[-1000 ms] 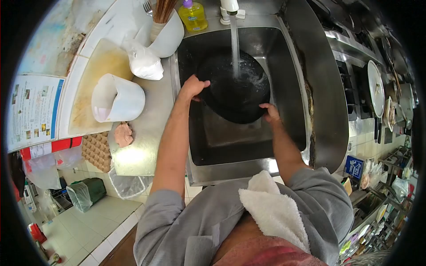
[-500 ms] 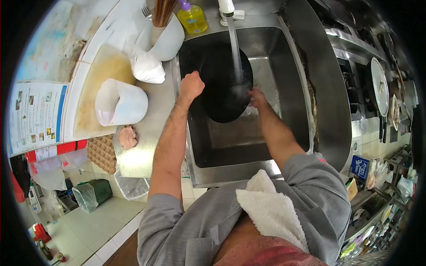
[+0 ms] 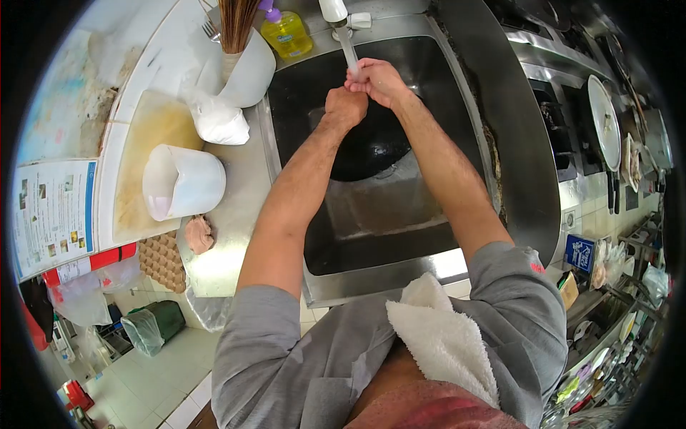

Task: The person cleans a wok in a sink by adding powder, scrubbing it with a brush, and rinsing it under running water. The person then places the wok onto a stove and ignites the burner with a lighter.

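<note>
A black round pan [image 3: 370, 149] rests in the metal sink [image 3: 389, 204], partly hidden behind my forearms and hands. My left hand [image 3: 346, 107] is closed into a fist over the pan's upper edge; what it grips is hidden. Touching it, my right hand [image 3: 379, 80] has its fingers curled together beneath the tap [image 3: 334, 11]. Running water [image 3: 347, 48] falls onto the fingers of my right hand. Whether those fingers hold anything is too small to tell.
Left of the sink stand a soap bottle [image 3: 286, 32], a white container with thin sticks [image 3: 250, 75], a white bag [image 3: 220, 121], a cut white tub [image 3: 184, 182] and a pinkish lump [image 3: 199, 234]. A pan [image 3: 604, 121] sits on the stove at right.
Both hands have moved up toward the tap and come together. My right hand has left the pan's right edge. The pan has shifted and tilted, and the stream now meets my right hand.
</note>
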Tool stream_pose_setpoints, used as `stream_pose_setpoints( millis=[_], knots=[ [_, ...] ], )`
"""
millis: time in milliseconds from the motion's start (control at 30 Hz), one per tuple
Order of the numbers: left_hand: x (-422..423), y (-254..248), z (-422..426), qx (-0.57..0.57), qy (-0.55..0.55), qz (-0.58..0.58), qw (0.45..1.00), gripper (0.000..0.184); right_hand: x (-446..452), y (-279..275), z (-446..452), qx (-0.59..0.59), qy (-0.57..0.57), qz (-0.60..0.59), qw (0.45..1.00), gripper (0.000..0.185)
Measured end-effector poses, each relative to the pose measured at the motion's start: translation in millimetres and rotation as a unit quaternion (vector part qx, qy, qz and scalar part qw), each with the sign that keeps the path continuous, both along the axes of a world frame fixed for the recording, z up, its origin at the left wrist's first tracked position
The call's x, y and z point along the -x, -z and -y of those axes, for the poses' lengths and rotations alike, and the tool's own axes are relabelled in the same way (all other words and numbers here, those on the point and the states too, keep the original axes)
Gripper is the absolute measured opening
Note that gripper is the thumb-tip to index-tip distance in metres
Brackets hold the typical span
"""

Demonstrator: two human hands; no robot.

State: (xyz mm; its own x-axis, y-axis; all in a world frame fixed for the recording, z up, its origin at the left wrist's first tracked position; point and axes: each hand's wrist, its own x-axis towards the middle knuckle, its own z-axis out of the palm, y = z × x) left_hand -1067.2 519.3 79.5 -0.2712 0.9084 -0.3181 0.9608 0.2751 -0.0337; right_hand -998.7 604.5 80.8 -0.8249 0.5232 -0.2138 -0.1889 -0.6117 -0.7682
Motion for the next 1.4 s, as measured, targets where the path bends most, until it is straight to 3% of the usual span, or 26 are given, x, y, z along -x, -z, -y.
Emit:
stream_pose_setpoints(
  millis=[300, 367, 567, 600, 633, 667, 700, 800, 833, 900, 1067, 1133, 1267, 1333, 1400],
  knots=[
    [7, 1, 12, -0.103, -0.090, 0.042, 0.990, 0.020, 0, -19, -7, -0.232, -0.103, 0.119, 0.960, 0.010],
    [10, -3, 24, -0.161, -0.003, 0.027, 0.987, 0.027, 2, -19, -8, -0.266, -0.110, 0.128, 0.949, 0.010],
    [8, -23, 58, -0.198, -0.018, 0.026, 0.980, 0.030, 10, -8, -21, -0.310, -0.123, 0.097, 0.938, 0.014],
    [8, -27, 63, -0.196, -0.023, 0.023, 0.980, 0.030, 14, -5, -24, -0.351, -0.069, 0.130, 0.925, 0.020],
    [6, -34, 69, -0.204, -0.032, 0.018, 0.978, 0.029, 20, 1, -29, -0.389, -0.015, 0.161, 0.907, 0.027],
    [5, -40, 74, -0.213, -0.042, 0.012, 0.976, 0.027, 32, 23, -43, -0.488, 0.048, 0.185, 0.851, 0.031],
    [3, -46, 78, -0.211, -0.047, 0.009, 0.976, 0.027, 39, 31, -49, -0.488, 0.044, 0.180, 0.853, 0.031],
    [-2, -60, 90, -0.212, -0.062, 0.007, 0.975, 0.027, 54, 52, -66, -0.721, 0.286, 0.187, 0.603, 0.038],
    [-6, -64, 95, -0.219, -0.065, 0.010, 0.974, 0.027, 54, 48, -70, -0.721, 0.285, 0.184, 0.605, 0.038],
    [-13, -68, 105, -0.225, -0.071, 0.012, 0.972, 0.027, 56, 39, -79, -0.627, 0.186, 0.253, 0.713, 0.052],
    [-19, -65, 135, -0.313, -0.106, 0.024, 0.944, 0.024, 68, 53, -109, -0.626, 0.218, 0.225, 0.714, 0.055],
    [-20, -65, 148, -0.342, -0.119, 0.020, 0.932, 0.024, 70, 56, -123, -0.581, 0.188, 0.183, 0.771, 0.056],
    [-26, -77, 166, -0.434, -0.154, 0.032, 0.887, 0.023, 77, 53, -139, -0.573, 0.205, 0.176, 0.774, 0.055],
    [-27, -83, 176, -0.446, -0.169, 0.035, 0.878, 0.023, 73, 34, -138, -0.326, 0.090, 0.225, 0.914, 0.050],
    [-27, -90, 183, -0.460, -0.182, 0.039, 0.868, 0.024, 76, 18, -134, -0.285, 0.091, 0.244, 0.922, 0.047]
  ],
)
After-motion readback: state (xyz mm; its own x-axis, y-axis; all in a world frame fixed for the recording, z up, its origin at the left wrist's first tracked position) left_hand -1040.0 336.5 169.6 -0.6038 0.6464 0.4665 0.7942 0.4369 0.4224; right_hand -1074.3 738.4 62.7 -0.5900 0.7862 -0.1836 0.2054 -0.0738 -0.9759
